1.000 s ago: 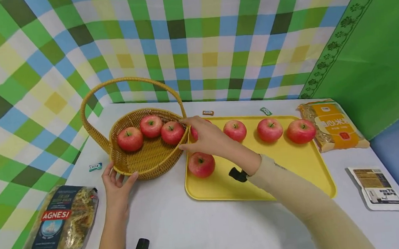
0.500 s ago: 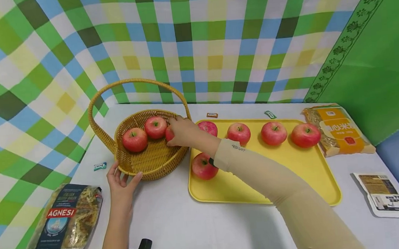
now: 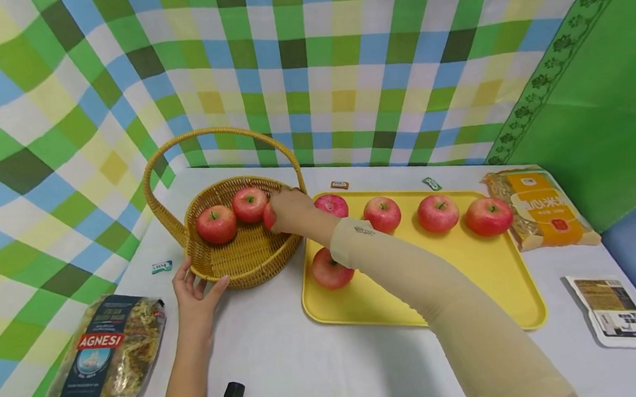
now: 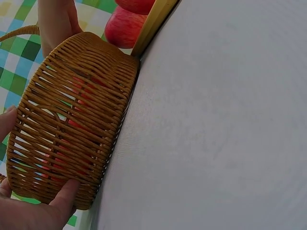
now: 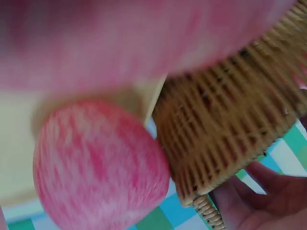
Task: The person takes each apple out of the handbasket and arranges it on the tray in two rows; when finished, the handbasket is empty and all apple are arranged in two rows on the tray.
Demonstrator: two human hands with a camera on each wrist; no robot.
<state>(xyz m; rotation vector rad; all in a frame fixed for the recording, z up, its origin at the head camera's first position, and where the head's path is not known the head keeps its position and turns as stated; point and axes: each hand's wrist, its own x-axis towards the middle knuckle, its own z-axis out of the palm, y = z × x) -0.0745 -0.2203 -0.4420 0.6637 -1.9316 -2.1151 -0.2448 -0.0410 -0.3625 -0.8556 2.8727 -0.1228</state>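
Observation:
In the head view a wicker basket (image 3: 253, 278) with a tall arched handle stands at the left. Two red apples, a left one (image 3: 217, 224) and a rear one (image 3: 249, 204), lie in it. My right hand (image 3: 295, 213) reaches over the basket's right rim and grips a third apple (image 3: 269, 216), mostly hidden behind the fingers. On the near left side, my left hand (image 3: 194, 298) holds the basket's edge; the left wrist view shows its thumb (image 4: 66, 197) against the woven wall. A yellow tray (image 3: 377, 302) bears several more apples, including a front one (image 3: 332, 269) partly under the right sleeve.
A pasta bag (image 3: 101, 367) lies at the front left. A noodle package (image 3: 542, 207) overlaps the tray's back right corner, with a white pouch (image 3: 615, 313) in front. Small wrapped candies lie around, including a teal one (image 3: 162, 267). Checked cloth (image 3: 342, 67) hangs behind.
My right hand has moved left from over the basket's right rim down into it and now grips the right-hand apple. My left hand has kept its hold. The head view has shifted slightly.

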